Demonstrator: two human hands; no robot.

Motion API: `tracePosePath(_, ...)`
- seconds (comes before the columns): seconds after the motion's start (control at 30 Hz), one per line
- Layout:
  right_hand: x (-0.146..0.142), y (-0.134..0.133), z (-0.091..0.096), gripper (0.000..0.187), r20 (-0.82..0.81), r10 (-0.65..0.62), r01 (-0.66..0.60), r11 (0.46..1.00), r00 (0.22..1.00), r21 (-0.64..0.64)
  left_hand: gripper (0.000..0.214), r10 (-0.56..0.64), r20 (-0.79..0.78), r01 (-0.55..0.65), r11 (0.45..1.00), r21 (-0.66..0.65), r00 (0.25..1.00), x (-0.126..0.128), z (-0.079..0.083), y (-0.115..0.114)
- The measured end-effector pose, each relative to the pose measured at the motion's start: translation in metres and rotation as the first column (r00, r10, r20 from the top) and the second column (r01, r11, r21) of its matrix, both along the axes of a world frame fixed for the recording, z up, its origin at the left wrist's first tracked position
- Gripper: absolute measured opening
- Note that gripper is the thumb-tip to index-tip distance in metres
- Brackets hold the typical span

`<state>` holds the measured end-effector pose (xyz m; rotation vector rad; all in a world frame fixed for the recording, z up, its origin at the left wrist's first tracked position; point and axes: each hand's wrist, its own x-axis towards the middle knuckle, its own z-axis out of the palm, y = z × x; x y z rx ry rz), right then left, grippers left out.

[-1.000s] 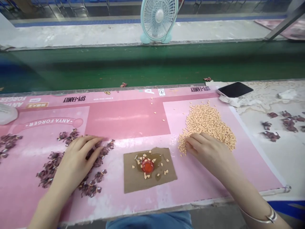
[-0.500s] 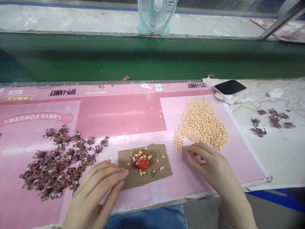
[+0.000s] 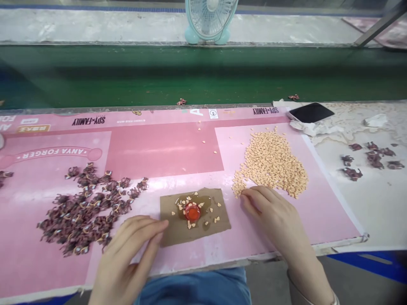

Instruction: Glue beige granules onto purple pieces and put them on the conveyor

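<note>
My left hand (image 3: 129,250): open, fingertips lay on the cardboard sheet (image 3: 210,231).
My right hand (image 3: 273,216): open, fingers curved against the pile of peach chips (image 3: 270,165).

view: head-worn camera | from: person's head, above the bench | faces: forward and down | near: left hand (image 3: 127,250), right hand (image 3: 273,216), pink mat (image 3: 165,152) | far: fan (image 3: 210,19), top edge

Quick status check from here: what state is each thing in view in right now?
Cardboard: flat, wet in the middle.
Red cap: sitting in amber liquid, flecks around it.
Peach flakes: loose heap, a few strays.
Dark red clusters: loosely spread left of the cardboard.
Left hand: open, fingertips at the cardboard's edge.
Right hand: fingertips at the flakes' edge.
Black phone: lying flat.
Fan: upright.
</note>
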<state>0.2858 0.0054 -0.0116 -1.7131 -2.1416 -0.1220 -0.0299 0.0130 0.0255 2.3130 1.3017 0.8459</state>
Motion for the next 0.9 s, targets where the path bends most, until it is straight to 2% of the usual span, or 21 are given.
tracePosePath(0.07, -0.014, -0.003, 0.01, 0.017, -0.163, 0.098, -0.095, 0.995, 0.982, 0.024, 0.026, -0.061, 0.034, 0.062, 0.997, -0.05, 0.998, 0.01, 0.0, -0.006)
tracePosePath(0.13, -0.035, -0.009, 0.02, 0.012, -0.348, 0.236, -0.224, 0.972, 0.907, 0.075, 0.019, -0.115, 0.115, 0.124, 0.99, -0.073, 0.987, 0.024, -0.001, -0.01)
tracePosePath(0.17, -0.047, -0.012, 0.024, 0.012, -0.402, 0.309, -0.291, 0.951, 0.862, 0.107, 0.015, -0.129, 0.165, 0.143, 0.986, -0.08, 0.978, 0.03, -0.002, -0.012)
tracePosePath(0.23, -0.07, -0.017, 0.029, 0.011, -0.46, 0.376, -0.328, 0.927, 0.805, 0.184, 0.009, -0.113, 0.256, 0.139, 0.987, -0.086, 0.96, 0.041, -0.003, -0.014)
tracePosePath(0.37, -0.094, -0.018, 0.029, 0.011, -0.53, 0.375, -0.314, 0.927, 0.761, 0.206, 0.019, -0.052, 0.312, 0.072, 0.996, -0.053, 0.949, 0.045, -0.003, -0.014)
tracePosePath(0.5, -0.098, -0.015, 0.027, 0.018, -0.629, 0.375, -0.375, 0.916, 0.681, 0.141, 0.022, -0.011, 0.303, 0.022, 0.999, -0.033, 0.953, 0.041, -0.002, -0.012)
tracePosePath(0.57, -0.099, -0.014, 0.026, 0.019, -0.667, 0.343, -0.358, 0.926, 0.661, 0.122, 0.022, 0.018, 0.315, -0.006, 0.999, -0.039, 0.949, 0.04, -0.001, -0.011)
tracePosePath(0.7, -0.104, -0.016, 0.022, 0.02, -0.703, 0.28, -0.294, 0.95, 0.654, 0.105, 0.021, 0.026, 0.318, -0.013, 0.999, -0.044, 0.948, 0.04, -0.002, -0.01)
tracePosePath(0.9, -0.109, -0.015, 0.022, 0.015, -0.682, 0.279, -0.264, 0.956, 0.676, 0.129, 0.021, -0.02, 0.29, 0.037, 0.998, -0.052, 0.957, 0.042, -0.003, -0.013)
